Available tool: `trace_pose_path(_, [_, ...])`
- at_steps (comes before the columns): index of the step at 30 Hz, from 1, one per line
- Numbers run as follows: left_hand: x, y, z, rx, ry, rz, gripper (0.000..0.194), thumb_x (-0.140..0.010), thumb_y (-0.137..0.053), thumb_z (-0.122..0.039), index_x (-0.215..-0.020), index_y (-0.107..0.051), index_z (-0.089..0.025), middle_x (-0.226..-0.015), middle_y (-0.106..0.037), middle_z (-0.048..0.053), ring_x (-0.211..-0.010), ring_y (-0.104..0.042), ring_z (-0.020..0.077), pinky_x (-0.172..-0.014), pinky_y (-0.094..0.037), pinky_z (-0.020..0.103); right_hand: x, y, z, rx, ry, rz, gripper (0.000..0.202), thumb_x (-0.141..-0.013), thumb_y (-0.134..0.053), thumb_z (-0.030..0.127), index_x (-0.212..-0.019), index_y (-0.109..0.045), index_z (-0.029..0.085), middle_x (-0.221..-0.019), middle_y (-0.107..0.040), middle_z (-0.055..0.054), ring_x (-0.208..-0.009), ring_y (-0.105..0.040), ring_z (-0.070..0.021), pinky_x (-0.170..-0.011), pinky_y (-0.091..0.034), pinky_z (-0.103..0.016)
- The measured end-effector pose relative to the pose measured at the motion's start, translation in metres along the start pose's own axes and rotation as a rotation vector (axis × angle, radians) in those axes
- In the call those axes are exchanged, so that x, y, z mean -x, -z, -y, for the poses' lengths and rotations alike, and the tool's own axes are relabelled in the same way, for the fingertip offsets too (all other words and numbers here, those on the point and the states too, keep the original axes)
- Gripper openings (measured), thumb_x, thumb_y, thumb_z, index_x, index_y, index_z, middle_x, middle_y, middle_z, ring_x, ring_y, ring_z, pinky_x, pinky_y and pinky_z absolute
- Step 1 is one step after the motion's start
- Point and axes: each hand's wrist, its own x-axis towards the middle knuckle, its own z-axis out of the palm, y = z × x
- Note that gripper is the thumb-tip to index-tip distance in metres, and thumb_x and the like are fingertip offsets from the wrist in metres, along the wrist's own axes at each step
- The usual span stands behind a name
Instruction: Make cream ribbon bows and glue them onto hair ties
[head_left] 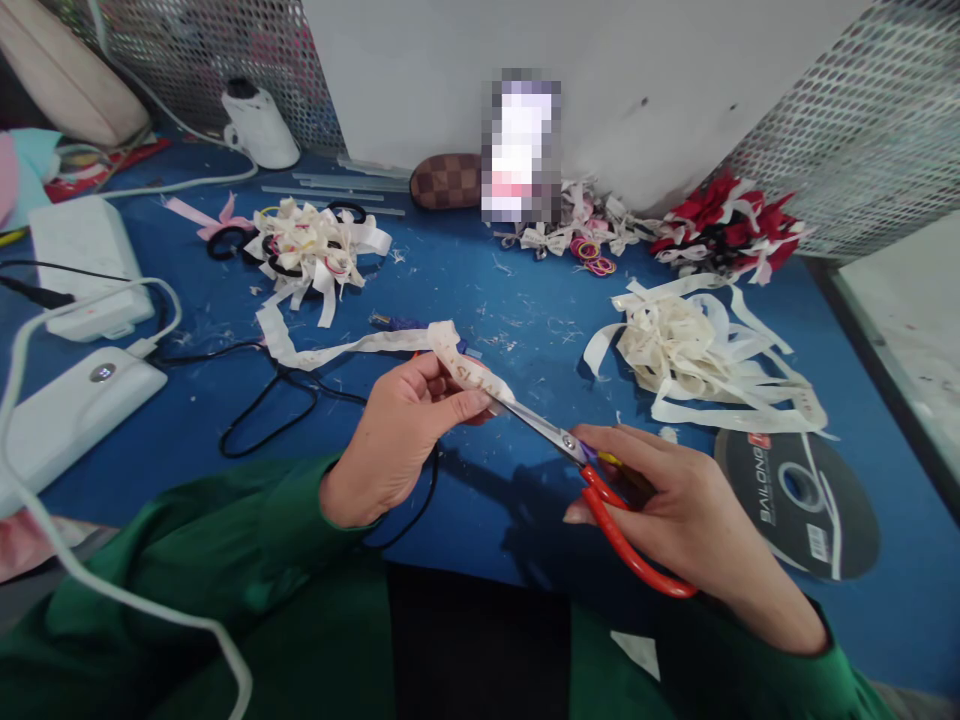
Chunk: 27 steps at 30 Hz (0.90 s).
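Near the middle, my left hand pinches a cream ribbon with lettering between thumb and fingers. The ribbon's tail runs left over the blue table. My right hand holds red-handled scissors, whose blades point up and left and meet the ribbon beside my left thumb. Whether the blades have ribbon between them is hard to tell. A small purple and yellow item shows by my right fingers, partly hidden.
Cream ribbon heap and black spool lie right; red and white bows behind. Cream bows lie back left. White power bank, white adapter and cables are at left. A checkered case stands beside a blurred phone.
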Motion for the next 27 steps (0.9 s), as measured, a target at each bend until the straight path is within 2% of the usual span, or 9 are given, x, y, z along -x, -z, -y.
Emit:
trace_pose_path(7, [0.0007, -0.0006, 0.0004, 0.007, 0.019, -0.006, 0.019, -0.072, -0.083, -0.016, -0.087, -0.072, -0.015, -0.08, -0.073, 0.002, -0.073, -0.069, 0.0136, -0.069, -0.058, 0.023, -0.001, -0.0011, 0.0032, -0.015, -0.049, 0.035, 0.051, -0.078, -0.081, 0.046, -0.121, -0.064, 0.024, -0.09, -0.066, -0.002, -0.06, -0.057, -0.0127, -0.054, -0.047, -0.025])
trace_pose_path(10, [0.001, -0.0011, 0.0006, 0.006, 0.021, -0.001, 0.018, -0.073, -0.083, -0.016, -0.087, -0.072, -0.015, -0.079, -0.074, 0.002, -0.072, -0.069, 0.013, -0.068, -0.058, 0.022, -0.0013, -0.0014, 0.0042, -0.029, -0.06, 0.06, 0.053, -0.077, -0.082, 0.046, -0.121, -0.062, 0.025, -0.093, -0.066, -0.002, -0.068, -0.061, -0.0142, -0.059, -0.05, -0.024])
trace_pose_path(14, [0.0018, -0.0015, 0.0007, -0.009, 0.024, 0.015, 0.016, -0.074, -0.08, -0.013, -0.087, -0.072, -0.015, -0.079, -0.074, 0.001, -0.072, -0.069, 0.0117, -0.069, -0.058, 0.021, -0.0002, -0.0018, 0.0034, -0.036, -0.069, 0.078, 0.054, -0.078, -0.08, 0.048, -0.123, -0.061, 0.026, -0.098, -0.067, -0.003, -0.065, -0.06, -0.0131, -0.058, -0.05, -0.024])
trace_pose_path(27, [0.0011, -0.0019, 0.0028, -0.017, 0.029, 0.026, 0.015, -0.075, -0.081, -0.014, -0.088, -0.073, -0.016, -0.08, -0.074, 0.0, -0.072, -0.069, 0.0108, -0.07, -0.059, 0.02, 0.0023, -0.0006, 0.0009, -0.029, -0.003, 0.027, 0.046, -0.081, -0.079, 0.043, -0.121, -0.064, 0.026, -0.103, -0.072, -0.002, -0.074, -0.066, -0.0141, -0.066, -0.053, -0.024])
